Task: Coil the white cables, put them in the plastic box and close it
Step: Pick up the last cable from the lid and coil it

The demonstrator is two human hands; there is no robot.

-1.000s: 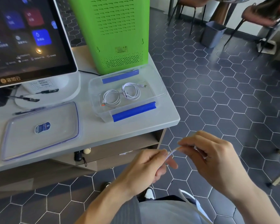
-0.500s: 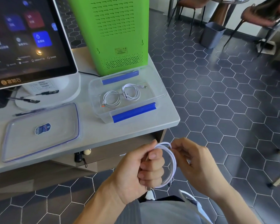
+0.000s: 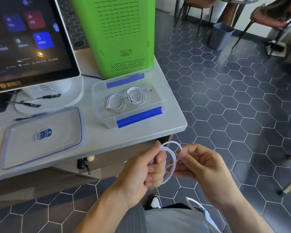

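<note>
Three white cables [image 3: 170,158], one plastic box [image 3: 166,100], one lid [image 3: 15,148], two hands, two pens [image 3: 23,103]

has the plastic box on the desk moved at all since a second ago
No. The plastic box sits in the same spot in front of the green machine, by the desk's corner.

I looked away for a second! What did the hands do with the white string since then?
The cable in hand went from one straight stretch pinched between both hands to a coil of loops. The left hand now holds the loops together, and the right hand has moved in close, feeding cable. The plastic box, its two coiled cables and the lid stayed put.
</note>
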